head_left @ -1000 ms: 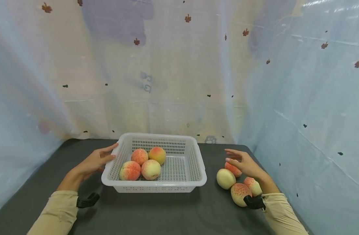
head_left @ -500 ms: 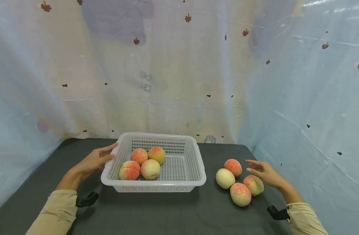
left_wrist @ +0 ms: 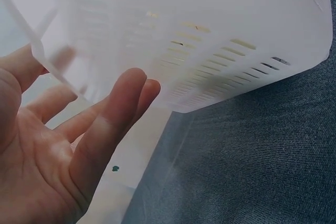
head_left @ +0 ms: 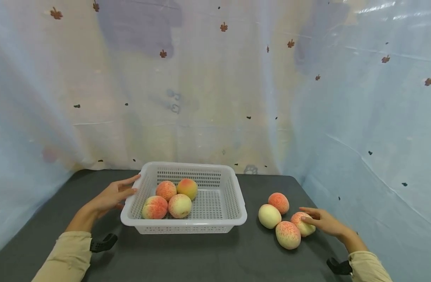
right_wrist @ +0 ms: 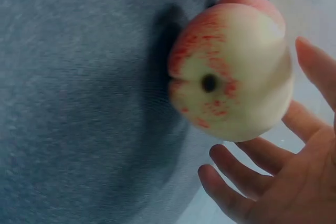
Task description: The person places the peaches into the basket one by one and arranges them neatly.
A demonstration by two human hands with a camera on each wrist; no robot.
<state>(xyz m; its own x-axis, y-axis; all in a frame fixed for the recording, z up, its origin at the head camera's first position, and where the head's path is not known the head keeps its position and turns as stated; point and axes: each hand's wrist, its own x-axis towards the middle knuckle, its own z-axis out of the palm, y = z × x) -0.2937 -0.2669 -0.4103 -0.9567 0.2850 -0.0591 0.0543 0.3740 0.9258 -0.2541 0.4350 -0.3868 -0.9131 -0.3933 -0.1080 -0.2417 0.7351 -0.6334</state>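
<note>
Head view: the red-and-cream peach (head_left: 304,229) lies just left of our nearer, right grip (head_left: 323,222). That grip is spread.

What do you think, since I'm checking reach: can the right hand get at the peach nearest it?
Probably yes: the right hand is right beside that peach, with nothing visible in between; the neighbouring peach lies on the side away from the hand.

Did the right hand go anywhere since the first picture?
Yes: judged against the white plastic basket, the right hand has moved farther right and nearer the person, to the rightmost peach.
</note>
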